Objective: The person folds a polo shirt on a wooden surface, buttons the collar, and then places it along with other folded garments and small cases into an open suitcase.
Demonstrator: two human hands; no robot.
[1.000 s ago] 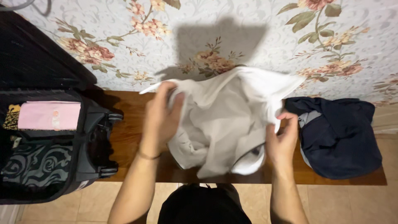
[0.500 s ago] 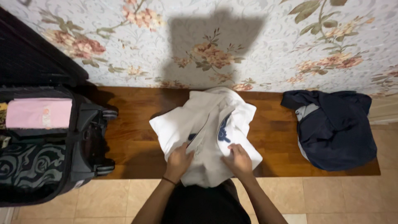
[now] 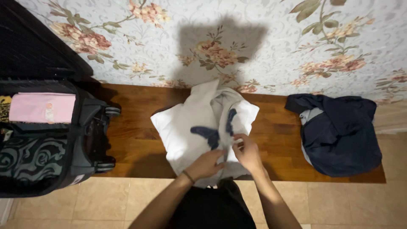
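Observation:
A white garment [image 3: 186, 131] with dark blue markings lies bunched on the wooden bench [image 3: 135, 131] in front of me. Both hands meet at its near middle. My left hand [image 3: 207, 163], with a thin band at the wrist, pinches the cloth by the blue mark. My right hand [image 3: 246, 152] grips a fold of the same garment just to the right, fingers curled. The upper part of the garment rises against the wall.
An open black suitcase [image 3: 85, 140] stands at the left end of the bench, with a folded pink item [image 3: 42, 108] inside. A dark navy garment [image 3: 339, 131] lies heaped at the right end. Floral wallpaper [image 3: 275, 42] is behind; tan floor tiles [image 3: 339, 203] are below.
A second ago I held the white garment spread up in the air with hands apart. It has come down onto the bench, and both hands have drawn together at its near middle.

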